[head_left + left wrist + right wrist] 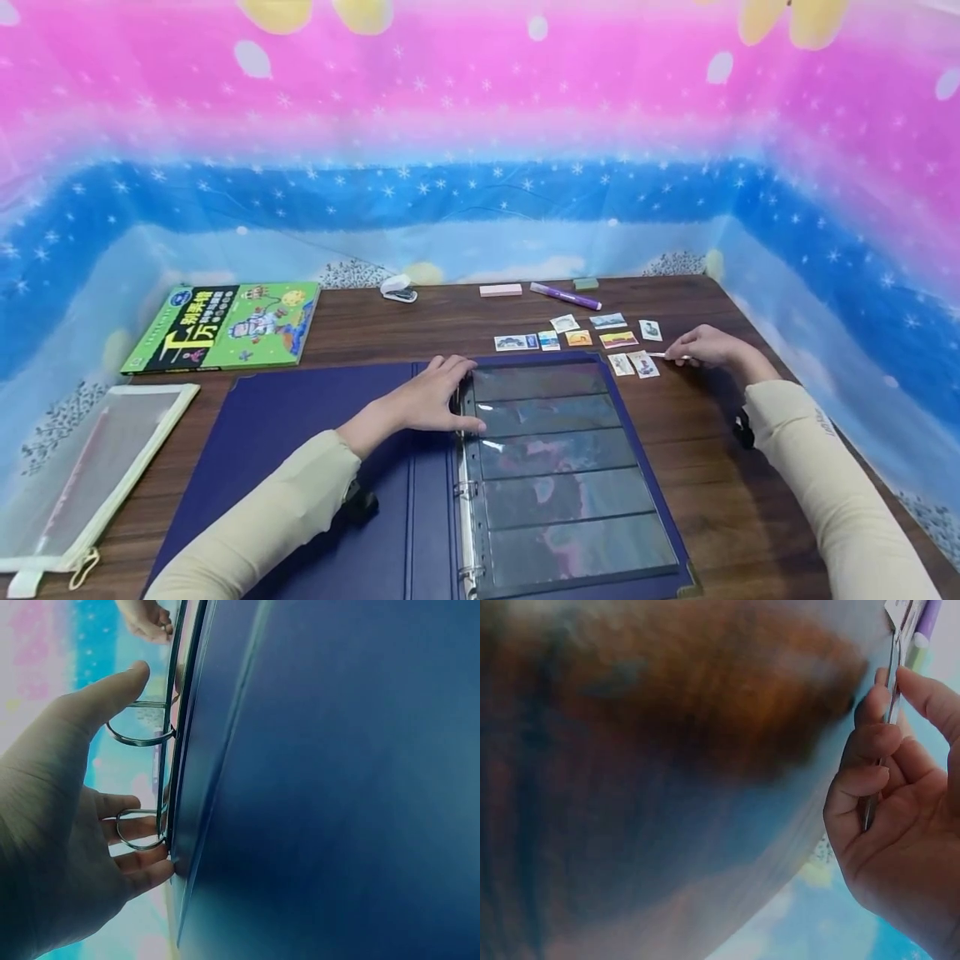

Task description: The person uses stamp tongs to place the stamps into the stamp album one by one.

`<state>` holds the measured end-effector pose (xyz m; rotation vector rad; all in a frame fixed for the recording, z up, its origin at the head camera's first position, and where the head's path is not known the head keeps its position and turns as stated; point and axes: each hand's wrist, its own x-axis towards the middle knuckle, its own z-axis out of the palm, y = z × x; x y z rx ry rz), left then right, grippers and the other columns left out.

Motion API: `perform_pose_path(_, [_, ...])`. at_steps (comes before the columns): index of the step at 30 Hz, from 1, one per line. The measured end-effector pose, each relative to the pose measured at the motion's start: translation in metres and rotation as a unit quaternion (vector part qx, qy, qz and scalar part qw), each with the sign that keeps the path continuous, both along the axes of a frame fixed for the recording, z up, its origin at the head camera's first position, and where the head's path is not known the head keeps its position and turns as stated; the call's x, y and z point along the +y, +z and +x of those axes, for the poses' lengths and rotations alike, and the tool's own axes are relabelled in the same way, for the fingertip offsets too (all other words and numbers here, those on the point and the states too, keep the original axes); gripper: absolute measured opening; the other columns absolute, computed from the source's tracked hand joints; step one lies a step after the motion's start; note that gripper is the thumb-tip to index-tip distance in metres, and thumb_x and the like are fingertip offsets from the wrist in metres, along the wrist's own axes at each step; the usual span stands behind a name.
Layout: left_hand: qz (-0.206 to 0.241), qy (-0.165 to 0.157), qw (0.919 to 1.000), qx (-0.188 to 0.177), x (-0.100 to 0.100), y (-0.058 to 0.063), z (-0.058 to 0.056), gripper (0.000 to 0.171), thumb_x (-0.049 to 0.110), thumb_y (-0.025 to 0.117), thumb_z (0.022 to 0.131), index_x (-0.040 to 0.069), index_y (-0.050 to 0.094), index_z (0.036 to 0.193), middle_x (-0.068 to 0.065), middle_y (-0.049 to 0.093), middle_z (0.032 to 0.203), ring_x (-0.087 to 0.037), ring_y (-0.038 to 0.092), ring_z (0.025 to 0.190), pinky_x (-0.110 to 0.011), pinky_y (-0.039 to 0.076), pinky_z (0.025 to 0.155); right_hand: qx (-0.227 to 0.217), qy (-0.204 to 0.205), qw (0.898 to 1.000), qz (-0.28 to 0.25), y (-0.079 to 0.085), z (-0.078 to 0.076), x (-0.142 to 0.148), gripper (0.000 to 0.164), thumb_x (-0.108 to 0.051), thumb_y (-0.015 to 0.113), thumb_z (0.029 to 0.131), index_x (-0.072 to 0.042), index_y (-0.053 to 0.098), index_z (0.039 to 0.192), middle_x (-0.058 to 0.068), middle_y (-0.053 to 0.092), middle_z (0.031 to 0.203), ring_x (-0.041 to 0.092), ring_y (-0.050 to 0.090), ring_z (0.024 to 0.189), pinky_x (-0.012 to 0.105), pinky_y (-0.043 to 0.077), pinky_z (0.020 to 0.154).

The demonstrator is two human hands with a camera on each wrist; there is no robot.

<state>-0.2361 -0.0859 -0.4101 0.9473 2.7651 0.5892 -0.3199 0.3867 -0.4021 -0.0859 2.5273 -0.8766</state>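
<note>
A navy ring binder [322, 450] lies spread on the table, with a black stock page [562, 450] of clear strip pockets on its right side. My left hand [435, 393] rests at the binder's rings, fingers spread and loosely bent, thumb toward the page edge. In the left wrist view the fingers [142, 881] come near a metal ring [139, 844]. My right hand [705, 346] pinches slim metal tweezers [892, 697]. Their tips reach a small stamp [643, 364] beside the page's upper right corner; whether they grip it, I cannot tell. Several more stamps [618, 339] lie around it.
Along the back stand a white stapler [397, 289], a pink eraser-like block [500, 290], a purple marker [565, 297] and a green block [585, 284]. To the left are a green book [225, 325] and a mesh zip pouch [97, 475]. Patterned cloth [480, 192] surrounds the table.
</note>
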Motion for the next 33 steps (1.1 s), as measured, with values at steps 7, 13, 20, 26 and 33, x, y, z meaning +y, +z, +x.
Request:
perform_pose_path(7, [0.001,-0.001,1.0,0.01,-0.002,0.0,0.0,0.097,0.061,0.067,0.073,0.004,0.031,0.143,-0.013,0.037,0.145,-0.032,0.035,0.131,-0.048,0.035,0.106,0.076,0.017,0.996,0.036,-0.006,0.006,-0.002,0.029,-0.023,0.055,0.091,0.003,0.068,0.093,-0.002,0.056,0.07,0.011,0.05,0.063,0.026,0.04,0.06])
perform_pose_path(13, [-0.008,-0.001,1.0,0.006,-0.003,0.004,0.001,0.097,0.06,0.066,0.074,0.003,0.03,0.144,-0.015,0.036,0.146,-0.036,0.033,0.134,-0.05,0.03,0.109,0.132,-0.011,0.991,0.034,0.005,0.018,-0.005,0.036,-0.026,0.054,0.093,0.005,0.065,0.107,0.008,0.065,0.082,0.009,0.051,0.068,0.025,0.039,0.06])
perform_pose_path(20, [-0.034,-0.005,0.9994,-0.009,0.005,0.011,0.004,0.097,0.06,0.064,0.076,-0.001,0.029,0.143,-0.02,0.022,0.151,-0.039,0.028,0.134,-0.054,0.029,0.107,0.218,-0.051,0.975,-0.013,0.031,0.036,-0.036,0.035,-0.027,0.054,0.093,0.004,0.064,0.105,-0.001,0.057,0.068,0.008,0.049,0.062,0.024,0.041,0.058])
perform_pose_path(26, [-0.02,0.003,0.9998,-0.001,0.012,0.015,-0.001,0.093,0.059,0.063,0.077,-0.001,0.032,0.142,-0.018,0.027,0.149,-0.037,0.028,0.134,-0.055,0.028,0.106,0.262,-0.039,0.961,-0.075,0.039,0.038,-0.089,0.029,-0.025,0.054,0.093,0.001,0.063,0.101,0.008,0.063,0.074,0.004,0.056,0.064,0.022,0.046,0.061])
perform_pose_path(33, [0.003,0.014,0.9998,0.01,0.025,0.014,-0.005,0.078,0.053,0.061,0.083,0.001,0.041,0.138,-0.015,0.042,0.14,-0.034,0.035,0.13,-0.052,0.03,0.104,0.243,-0.029,0.955,-0.17,0.04,0.038,-0.152,0.029,-0.027,0.054,0.094,0.001,0.06,0.102,-0.002,0.062,0.074,0.003,0.054,0.06,0.023,0.046,0.057])
